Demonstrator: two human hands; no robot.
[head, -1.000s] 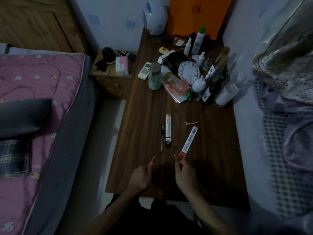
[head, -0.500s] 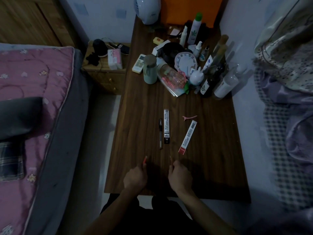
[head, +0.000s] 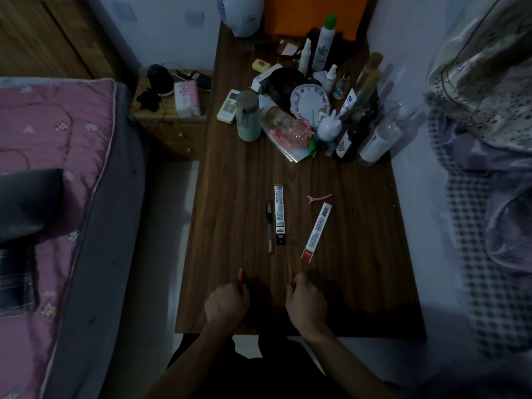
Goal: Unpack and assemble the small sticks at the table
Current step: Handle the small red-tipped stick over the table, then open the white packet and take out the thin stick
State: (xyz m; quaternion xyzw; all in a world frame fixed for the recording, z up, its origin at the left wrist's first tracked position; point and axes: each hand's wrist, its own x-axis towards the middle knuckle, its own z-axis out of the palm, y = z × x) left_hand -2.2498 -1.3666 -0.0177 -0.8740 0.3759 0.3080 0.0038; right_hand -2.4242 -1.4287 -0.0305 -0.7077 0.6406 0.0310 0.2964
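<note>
Near the front edge of the dark wooden table (head: 230,197), my left hand (head: 226,302) is closed around a small red stick (head: 240,274) whose tip pokes up above the fingers. A hand's width to the right, my right hand (head: 306,300) grips a thin stick (head: 291,276) with a pale tip. Beyond the hands lie a black pen (head: 269,226), a black-and-white packet (head: 279,214) beside it, and a white packet with a red end (head: 316,231), angled to the right.
A pink hair clip (head: 319,197) lies past the packets. Bottles, a green cup (head: 247,116), a remote and a round clock crowd the table's far half. A bed with a pink quilt (head: 43,145) stands at the left, a bedside cabinet (head: 172,122) behind it.
Both hands drew back from the red-ended packet toward the table's front edge, each keeping its stick. The view tilted down a little.
</note>
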